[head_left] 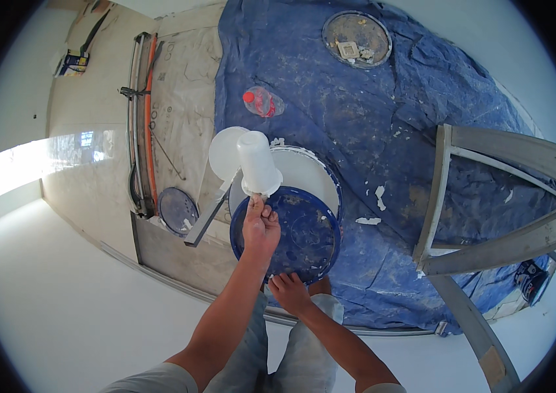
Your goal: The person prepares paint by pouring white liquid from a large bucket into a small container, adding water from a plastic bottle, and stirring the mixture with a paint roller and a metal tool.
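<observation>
My left hand (259, 224) grips the lower rim of a white plastic cylindrical container (258, 160), which is held bottom up. Below it a dark blue round lid (294, 239) lies partly over a large round bucket (311, 171) with white material in it and smeared on its rim. My right hand (289, 291) has its curled fingers on the near edge of the blue lid. Left of the bucket are a white round disc (225, 147) and a long grey bar tool (203, 219).
A creased blue tarp (389, 98) bears a plastic bottle (261, 101), a scrap-strewn lid (356, 36) and white flakes. A metal ladder-like frame (494, 242) stands right. Bundled rods (147, 124) and another blue lid (174, 209) lie left, near paper sheeting and a wall.
</observation>
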`<control>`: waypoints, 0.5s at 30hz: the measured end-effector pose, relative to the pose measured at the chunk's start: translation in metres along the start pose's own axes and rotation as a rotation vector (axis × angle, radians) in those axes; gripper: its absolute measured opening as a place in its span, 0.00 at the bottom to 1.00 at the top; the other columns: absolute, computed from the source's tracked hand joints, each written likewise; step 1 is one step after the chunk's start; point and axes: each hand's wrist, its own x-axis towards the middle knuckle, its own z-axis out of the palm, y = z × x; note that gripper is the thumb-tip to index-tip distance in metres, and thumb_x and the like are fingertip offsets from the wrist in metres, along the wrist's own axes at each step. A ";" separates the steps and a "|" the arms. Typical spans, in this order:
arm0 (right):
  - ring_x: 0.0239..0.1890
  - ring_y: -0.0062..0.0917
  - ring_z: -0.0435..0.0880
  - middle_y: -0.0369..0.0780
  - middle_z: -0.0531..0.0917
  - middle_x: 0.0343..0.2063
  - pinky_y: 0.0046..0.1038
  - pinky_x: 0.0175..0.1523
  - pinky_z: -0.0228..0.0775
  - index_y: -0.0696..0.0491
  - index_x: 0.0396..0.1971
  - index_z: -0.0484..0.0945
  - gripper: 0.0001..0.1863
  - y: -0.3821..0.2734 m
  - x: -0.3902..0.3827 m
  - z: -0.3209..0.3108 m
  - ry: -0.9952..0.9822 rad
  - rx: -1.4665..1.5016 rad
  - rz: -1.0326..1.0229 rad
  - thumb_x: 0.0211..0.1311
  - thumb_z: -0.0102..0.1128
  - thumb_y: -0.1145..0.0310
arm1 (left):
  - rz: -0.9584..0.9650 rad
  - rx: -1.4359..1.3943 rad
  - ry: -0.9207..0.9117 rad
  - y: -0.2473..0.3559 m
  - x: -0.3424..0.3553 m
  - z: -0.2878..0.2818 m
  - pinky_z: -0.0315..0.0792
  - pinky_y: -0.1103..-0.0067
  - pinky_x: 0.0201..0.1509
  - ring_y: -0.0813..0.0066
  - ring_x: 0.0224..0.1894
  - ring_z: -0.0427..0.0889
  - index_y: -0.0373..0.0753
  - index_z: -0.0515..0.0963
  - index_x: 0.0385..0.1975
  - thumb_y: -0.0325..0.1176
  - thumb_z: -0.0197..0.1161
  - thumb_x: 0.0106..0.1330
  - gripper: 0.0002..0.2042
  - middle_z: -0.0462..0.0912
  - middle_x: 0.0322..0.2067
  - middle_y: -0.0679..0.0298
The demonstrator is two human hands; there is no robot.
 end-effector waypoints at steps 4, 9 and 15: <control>0.39 0.25 0.74 0.34 0.73 0.32 0.31 0.43 0.62 0.52 0.38 0.78 0.12 -0.003 -0.003 0.001 -0.050 -0.005 -0.005 0.53 0.56 0.67 | -0.018 0.029 0.019 -0.004 -0.002 0.000 0.62 0.83 0.33 0.86 0.27 0.66 0.43 0.71 0.48 0.34 0.54 0.74 0.08 0.71 0.32 0.76; 0.39 0.25 0.74 0.34 0.73 0.32 0.32 0.44 0.62 0.52 0.37 0.78 0.11 -0.005 -0.003 0.004 -0.021 0.003 -0.010 0.53 0.56 0.67 | -0.062 0.074 0.036 0.003 0.003 -0.002 0.62 0.83 0.32 0.87 0.25 0.66 0.42 0.72 0.47 0.34 0.55 0.74 0.08 0.71 0.30 0.76; 0.42 0.23 0.74 0.33 0.75 0.34 0.32 0.48 0.62 0.50 0.35 0.78 0.09 -0.004 -0.002 0.004 -0.051 -0.026 -0.005 0.53 0.57 0.66 | -0.100 0.228 0.089 0.010 0.006 0.004 0.61 0.82 0.30 0.88 0.23 0.66 0.43 0.71 0.46 0.34 0.56 0.73 0.07 0.73 0.32 0.75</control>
